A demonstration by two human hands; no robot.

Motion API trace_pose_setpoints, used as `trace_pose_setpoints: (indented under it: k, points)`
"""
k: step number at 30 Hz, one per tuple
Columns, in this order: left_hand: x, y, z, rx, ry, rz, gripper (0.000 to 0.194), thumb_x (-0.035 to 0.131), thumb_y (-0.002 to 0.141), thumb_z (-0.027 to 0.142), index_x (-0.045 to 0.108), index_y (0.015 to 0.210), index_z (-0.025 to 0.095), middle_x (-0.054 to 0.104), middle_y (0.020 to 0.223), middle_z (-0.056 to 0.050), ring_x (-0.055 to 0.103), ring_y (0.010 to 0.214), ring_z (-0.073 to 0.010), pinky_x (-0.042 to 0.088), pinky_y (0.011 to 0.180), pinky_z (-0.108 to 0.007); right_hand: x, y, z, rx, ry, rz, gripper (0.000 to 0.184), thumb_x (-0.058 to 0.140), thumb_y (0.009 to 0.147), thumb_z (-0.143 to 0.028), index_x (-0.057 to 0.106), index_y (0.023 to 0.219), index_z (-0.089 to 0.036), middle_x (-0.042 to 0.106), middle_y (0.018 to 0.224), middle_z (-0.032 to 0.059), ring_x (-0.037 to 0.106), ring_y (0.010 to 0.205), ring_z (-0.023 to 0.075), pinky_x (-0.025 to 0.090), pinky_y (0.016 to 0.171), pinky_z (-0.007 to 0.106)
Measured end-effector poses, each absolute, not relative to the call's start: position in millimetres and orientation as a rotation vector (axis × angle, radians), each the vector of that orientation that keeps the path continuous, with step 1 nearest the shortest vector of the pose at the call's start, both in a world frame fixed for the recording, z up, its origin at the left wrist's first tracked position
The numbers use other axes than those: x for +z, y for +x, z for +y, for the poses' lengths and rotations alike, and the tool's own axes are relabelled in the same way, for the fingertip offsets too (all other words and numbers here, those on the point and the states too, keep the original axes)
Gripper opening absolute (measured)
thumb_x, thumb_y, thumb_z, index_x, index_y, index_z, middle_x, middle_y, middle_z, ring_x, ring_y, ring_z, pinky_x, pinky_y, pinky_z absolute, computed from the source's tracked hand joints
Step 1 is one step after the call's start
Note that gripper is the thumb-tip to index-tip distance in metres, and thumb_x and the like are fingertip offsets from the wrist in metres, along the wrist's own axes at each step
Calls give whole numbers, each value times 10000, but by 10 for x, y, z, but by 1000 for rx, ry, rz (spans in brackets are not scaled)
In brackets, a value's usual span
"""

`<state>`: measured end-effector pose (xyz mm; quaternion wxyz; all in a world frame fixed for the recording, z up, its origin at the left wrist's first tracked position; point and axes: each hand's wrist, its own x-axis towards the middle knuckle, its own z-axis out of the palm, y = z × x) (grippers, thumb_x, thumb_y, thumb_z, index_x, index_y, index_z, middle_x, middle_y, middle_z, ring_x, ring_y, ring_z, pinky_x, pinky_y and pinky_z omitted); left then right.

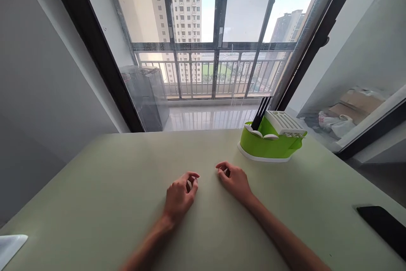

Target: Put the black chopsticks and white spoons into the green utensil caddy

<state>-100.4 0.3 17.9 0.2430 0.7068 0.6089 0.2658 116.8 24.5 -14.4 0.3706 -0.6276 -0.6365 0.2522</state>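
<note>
My left hand (pixel 180 195) rests on the pale table (pixel 127 186), its fingers curled in and the thumb close to the index finger. Through the small gap between them I see nothing held. To its right, a short way off, my right hand (pixel 234 179) lies on the tabletop, also loosely curled with nothing visible in it. Nearest to the right hand, beyond it, stands a green and white utensil holder (pixel 266 147). Black chopsticks (pixel 260 113) stick up out of it, and white spoons (pixel 270 137) hang over its front rim. Neither hand touches the holder.
At the table's right edge lies a flat black object (pixel 385 226), partly cut off. A whitish pointed object (pixel 12 247) shows at the lower left. Past the table is a glass window (pixel 193 72), with a grey cabinet-like box (pixel 146 97) behind it and bags (pixel 338 125) to the right.
</note>
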Motion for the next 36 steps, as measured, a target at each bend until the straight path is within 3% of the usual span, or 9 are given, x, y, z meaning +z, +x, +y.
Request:
trace_pose_setpoints:
  k: [5, 9, 13, 25, 36]
  points:
    - [163, -937, -8, 706, 1971, 1579, 276, 452, 935, 331, 689, 1043, 239, 494, 659, 51, 500, 616, -139, 377, 638, -244, -78, 1120, 173, 673, -1526, -1680, 265, 494, 906, -351, 729, 966, -243, 733, 812, 1, 649, 736, 190, 447, 747, 309]
    - [132, -995, -30, 647, 1984, 1572, 237, 430, 907, 262, 663, 928, 226, 330, 597, 71, 372, 550, -127, 309, 586, -233, -86, 1148, 156, 687, -1511, -1675, 266, 493, 909, -350, 726, 972, -237, 728, 812, 9, 649, 739, 194, 461, 757, 311]
    - [114, -999, -51, 589, 2059, 1557, 222, 424, 880, 217, 645, 863, 226, 358, 574, 68, 367, 552, -131, 298, 588, -229, -110, 1144, 169, 688, -1514, -1669, 272, 491, 916, -354, 727, 980, -237, 726, 811, 14, 652, 739, 199, 466, 723, 303]
    - [128, -997, -63, 631, 2045, 1547, 243, 382, 919, 236, 625, 905, 232, 336, 609, 60, 358, 576, -135, 291, 597, -230, -129, 1152, 168, 693, -1494, -1676, 267, 491, 917, -354, 722, 973, -233, 724, 796, 17, 651, 734, 201, 468, 726, 311]
    - [114, -1013, -59, 662, 2012, 1539, 259, 381, 866, 201, 630, 937, 217, 282, 628, 63, 338, 582, -130, 288, 599, -233, -95, 1143, 158, 689, -1507, -1673, 275, 493, 921, -350, 732, 989, -232, 733, 823, 18, 658, 763, 201, 467, 738, 310]
